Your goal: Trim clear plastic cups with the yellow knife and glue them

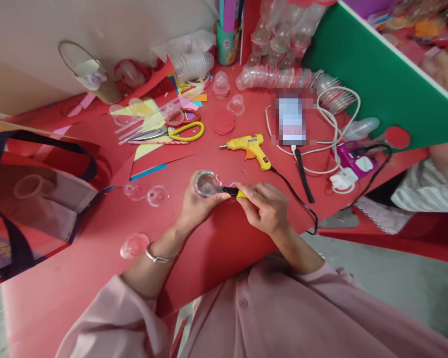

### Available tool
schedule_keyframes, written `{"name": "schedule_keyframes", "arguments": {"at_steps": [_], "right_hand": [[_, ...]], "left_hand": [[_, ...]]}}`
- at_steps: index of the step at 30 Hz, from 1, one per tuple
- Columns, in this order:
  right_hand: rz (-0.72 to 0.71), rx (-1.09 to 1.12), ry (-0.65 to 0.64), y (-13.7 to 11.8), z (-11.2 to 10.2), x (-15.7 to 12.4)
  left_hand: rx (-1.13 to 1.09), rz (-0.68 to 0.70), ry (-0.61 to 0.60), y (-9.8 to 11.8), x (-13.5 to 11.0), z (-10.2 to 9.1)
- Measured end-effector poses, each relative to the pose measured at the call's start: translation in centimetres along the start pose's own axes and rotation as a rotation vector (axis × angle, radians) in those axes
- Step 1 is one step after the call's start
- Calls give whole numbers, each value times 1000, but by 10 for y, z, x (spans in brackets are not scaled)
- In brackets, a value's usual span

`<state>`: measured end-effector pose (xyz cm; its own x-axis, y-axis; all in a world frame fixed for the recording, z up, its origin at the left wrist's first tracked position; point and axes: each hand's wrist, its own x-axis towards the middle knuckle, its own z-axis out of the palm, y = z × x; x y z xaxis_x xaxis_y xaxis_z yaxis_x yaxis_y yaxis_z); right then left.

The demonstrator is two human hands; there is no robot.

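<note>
The small clear plastic dome shell [206,183] was held just above the near middle of the red surface [97,258], open side toward the camera. The left hand [196,204] was curled round it from below, thumb lying across its lower rim. The right hand [263,206] was closed in a pinch on a small cutter with a yellow handle and black front part [231,191]; the cutter's tip touched the right edge of the shell. Whether a blade was out could not be told.

Just left of the hands, two clear round shell halves [147,194] lay side by side on the surface; a third clear half [133,245] lay nearer the edge, beside the left forearm. Beyond the hands a yellow hot-glue gun [251,147] rested on its side, nozzle pointing left, its black cord [294,194] running off the near edge. Farther left lay scissors with yellow handles [179,132] among coloured paper scraps. A red paper disc [223,122] lay behind the glue gun. Stacks of clear plastic shells [274,77] stood at the back, by a green upright board [377,79]. White cables [334,134] were coiled to the right.
</note>
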<state>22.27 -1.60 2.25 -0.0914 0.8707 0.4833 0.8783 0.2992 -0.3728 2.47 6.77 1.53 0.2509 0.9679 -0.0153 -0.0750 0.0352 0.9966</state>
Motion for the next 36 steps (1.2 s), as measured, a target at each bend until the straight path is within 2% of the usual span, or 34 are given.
{"name": "schedule_keyframes", "arguments": {"at_steps": [11, 17, 22, 28, 36], "right_hand": [[-39, -86, 33, -1, -1, -2], [-65, -171, 107, 0, -1, -1], [6, -61, 108, 4, 0, -2], [2, 9, 45, 3, -2, 0], [29, -54, -10, 2, 0, 0]], "left_hand": [[34, 11, 5, -1, -1, -1], [70, -2, 47, 1, -4, 3], [21, 35, 49, -3, -2, 3], [-15, 35, 48, -9, -3, 4], [142, 85, 98, -8, -4, 4]]}}
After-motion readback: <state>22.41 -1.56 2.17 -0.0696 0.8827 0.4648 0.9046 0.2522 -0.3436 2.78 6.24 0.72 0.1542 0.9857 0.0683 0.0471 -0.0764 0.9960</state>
